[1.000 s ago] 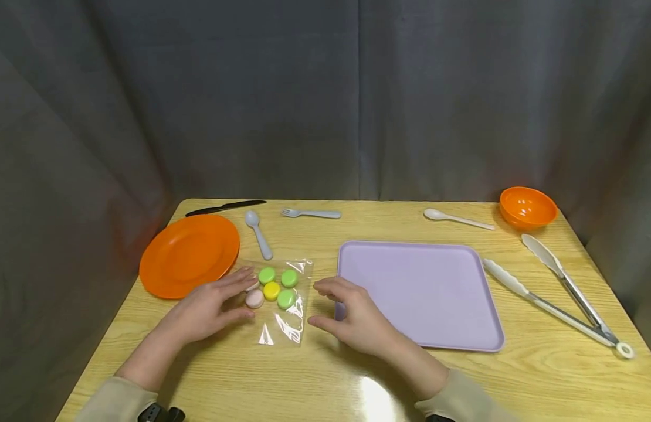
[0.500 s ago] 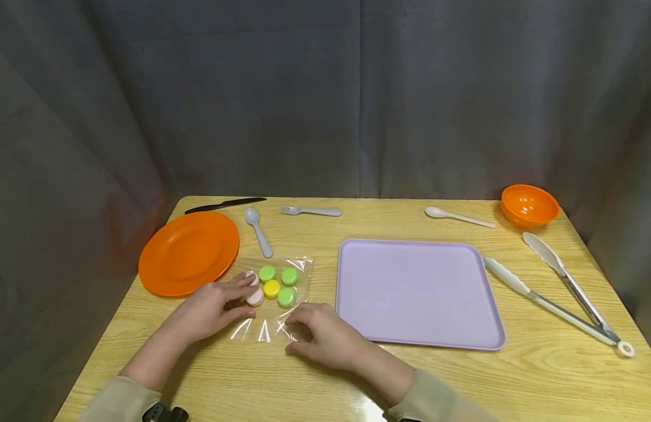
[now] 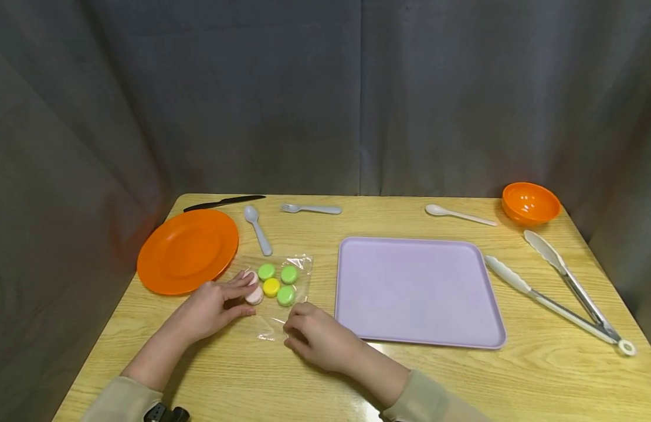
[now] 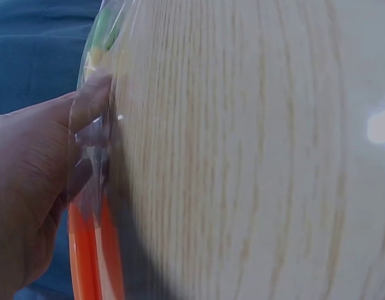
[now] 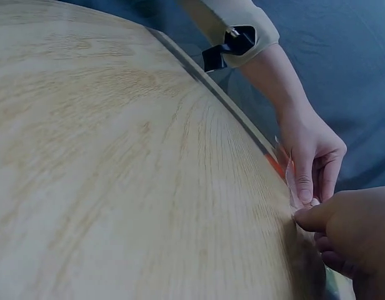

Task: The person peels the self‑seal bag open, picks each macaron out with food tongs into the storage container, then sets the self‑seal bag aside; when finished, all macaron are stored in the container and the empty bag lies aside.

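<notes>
A clear plastic bag (image 3: 299, 262) lies flat on the wooden table, left of centre in the head view. Inside it show several round macarons: green ones (image 3: 285, 295), a yellow one (image 3: 271, 287) and pink ones (image 3: 254, 295). My left hand (image 3: 212, 308) holds the bag's left side, its fingers over the pink macarons and its thumb nearer me. At the bag's lower right corner, my right hand (image 3: 320, 339) pinches the plastic between thumb and fingers. The left wrist view shows the film around the left fingers (image 4: 92, 103).
An orange plate (image 3: 185, 252) is left of the bag, with a black knife (image 3: 225, 203), grey spoon (image 3: 258, 230) and grey fork (image 3: 311, 209) behind. A lilac tray (image 3: 417, 293) lies right, then metal tongs (image 3: 560, 293), a pale spoon (image 3: 460, 215) and an orange bowl (image 3: 530, 204).
My right hand has come from beside the tray, left and toward me, to the bag's lower right corner, where its fingers have closed on the plastic. The left hand has stayed in place.
</notes>
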The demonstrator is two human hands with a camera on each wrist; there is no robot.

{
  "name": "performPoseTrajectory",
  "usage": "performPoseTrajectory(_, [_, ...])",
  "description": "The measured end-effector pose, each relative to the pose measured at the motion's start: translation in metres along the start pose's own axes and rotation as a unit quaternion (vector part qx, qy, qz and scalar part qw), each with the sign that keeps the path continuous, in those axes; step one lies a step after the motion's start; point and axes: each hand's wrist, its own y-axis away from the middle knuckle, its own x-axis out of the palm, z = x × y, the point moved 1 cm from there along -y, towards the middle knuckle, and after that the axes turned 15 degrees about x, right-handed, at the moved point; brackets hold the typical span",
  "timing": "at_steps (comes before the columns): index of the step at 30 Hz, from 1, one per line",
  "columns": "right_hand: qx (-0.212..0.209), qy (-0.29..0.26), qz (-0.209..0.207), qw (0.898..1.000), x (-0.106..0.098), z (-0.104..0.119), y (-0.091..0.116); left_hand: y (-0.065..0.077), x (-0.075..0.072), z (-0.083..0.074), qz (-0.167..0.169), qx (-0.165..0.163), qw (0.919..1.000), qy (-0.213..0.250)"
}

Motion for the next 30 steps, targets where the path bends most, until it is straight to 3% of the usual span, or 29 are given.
performPoseTrajectory(9, [-0.007, -0.004, -0.017, 1.000, 0.002, 0.000, -0.001, 0.000, 0.001, 0.002, -0.006, -0.003, 1.0000, 0.005])
performPoseTrajectory(16, [0.035, 0.000, -0.017, 0.999, -0.001, 0.003, -0.001, 0.003, 0.005, 0.005, -0.027, -0.004, 0.9994, 0.019])
performPoseTrajectory(25, [0.128, -0.064, -0.089, 0.986, -0.008, 0.000, 0.008, 0.005, 0.013, 0.008, -0.060, -0.005, 0.9976, 0.034])
performPoseTrajectory(30, [0.137, -0.086, -0.108, 0.981, -0.012, -0.005, 0.012, 0.007, 0.014, 0.008, -0.067, -0.004, 0.9971, 0.038])
